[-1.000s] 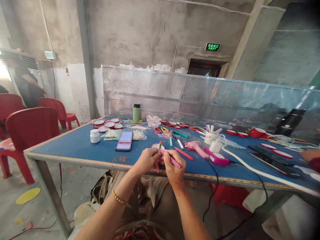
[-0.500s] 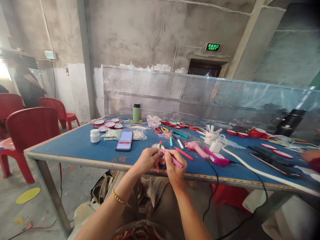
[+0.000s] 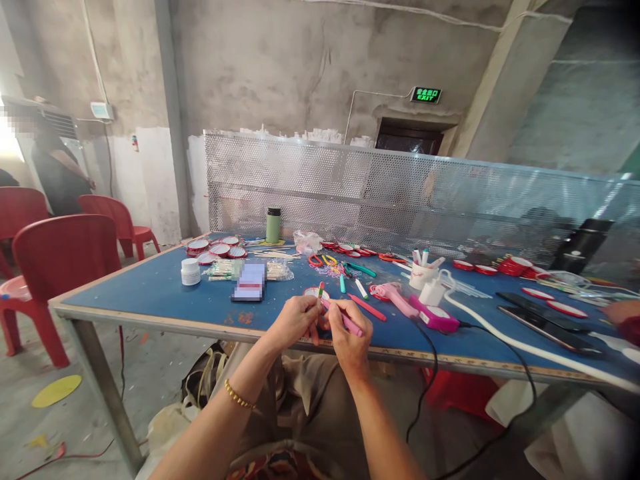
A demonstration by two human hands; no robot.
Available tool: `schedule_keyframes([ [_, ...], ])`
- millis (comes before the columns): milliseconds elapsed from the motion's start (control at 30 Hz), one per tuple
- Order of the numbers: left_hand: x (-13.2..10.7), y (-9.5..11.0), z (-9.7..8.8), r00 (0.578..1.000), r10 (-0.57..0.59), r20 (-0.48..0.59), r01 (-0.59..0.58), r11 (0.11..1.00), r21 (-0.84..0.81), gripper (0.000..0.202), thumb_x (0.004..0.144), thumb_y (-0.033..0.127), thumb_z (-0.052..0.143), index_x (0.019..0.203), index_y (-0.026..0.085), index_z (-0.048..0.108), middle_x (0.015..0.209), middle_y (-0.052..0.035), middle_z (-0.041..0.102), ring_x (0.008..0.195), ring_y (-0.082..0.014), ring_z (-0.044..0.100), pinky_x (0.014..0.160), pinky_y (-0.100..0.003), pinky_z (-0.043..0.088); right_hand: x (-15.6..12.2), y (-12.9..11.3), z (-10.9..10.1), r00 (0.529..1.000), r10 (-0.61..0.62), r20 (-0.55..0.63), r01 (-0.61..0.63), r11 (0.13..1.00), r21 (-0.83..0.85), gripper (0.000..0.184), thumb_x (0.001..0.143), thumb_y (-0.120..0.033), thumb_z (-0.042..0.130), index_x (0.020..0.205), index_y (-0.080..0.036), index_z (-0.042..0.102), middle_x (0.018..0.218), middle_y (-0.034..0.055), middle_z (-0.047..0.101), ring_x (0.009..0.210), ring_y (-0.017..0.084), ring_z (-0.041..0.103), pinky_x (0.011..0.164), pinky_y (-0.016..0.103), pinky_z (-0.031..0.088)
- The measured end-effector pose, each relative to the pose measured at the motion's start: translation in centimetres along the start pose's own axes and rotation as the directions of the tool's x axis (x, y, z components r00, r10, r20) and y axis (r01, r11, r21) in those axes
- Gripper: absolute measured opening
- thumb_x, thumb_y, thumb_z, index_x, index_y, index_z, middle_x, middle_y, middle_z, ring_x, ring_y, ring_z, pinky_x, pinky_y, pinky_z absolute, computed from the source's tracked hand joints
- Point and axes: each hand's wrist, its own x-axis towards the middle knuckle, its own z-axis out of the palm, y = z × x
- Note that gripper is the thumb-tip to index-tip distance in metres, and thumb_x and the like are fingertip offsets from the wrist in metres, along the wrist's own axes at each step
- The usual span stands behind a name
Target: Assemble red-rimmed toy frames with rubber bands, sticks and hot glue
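My left hand (image 3: 295, 320) is closed in a pinch round a small upright stick (image 3: 321, 289) with red and green on it, just above the front edge of the blue table (image 3: 165, 293). My right hand (image 3: 351, 339) is closed round a pink marker (image 3: 345, 321), whose tip points left at the stick. The two hands nearly touch. A small round red-rimmed disc (image 3: 314, 291) lies on the table just behind my left hand.
Loose markers (image 3: 369, 307), a pink glue gun (image 3: 434, 316) with a black cable, a white cup of pens (image 3: 421, 271), red-rimmed discs (image 3: 216, 248), a white jar (image 3: 190, 271), a green flask (image 3: 273, 225) and phones (image 3: 543, 325) lie about. Red chairs (image 3: 60, 257) stand left. A person stands far left.
Both hands have stayed in place, with only a slight shift of the pink marker against the stick.
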Motion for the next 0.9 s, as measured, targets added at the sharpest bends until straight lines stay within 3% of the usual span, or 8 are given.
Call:
schedule_keyframes([
  [900, -0.05, 0.08, 0.09, 1.000, -0.001, -0.001, 0.001, 1.000, -0.012, 0.040, 0.090, 0.051, 0.045, 0.074, 0.015, 0.053, 0.071, -0.0025, 0.067, 0.043, -0.0106, 0.061, 0.039, -0.019, 0.034, -0.03, -0.18, -0.04, 1.000, -0.008, -0.010, 0.008, 1.000, -0.002, 0.018, 0.091, -0.024, 0.054, 0.075, -0.019, 0.061, 0.058, -0.0024, 0.060, 0.047, 0.011, 0.056, 0.051, 0.023, 0.045],
])
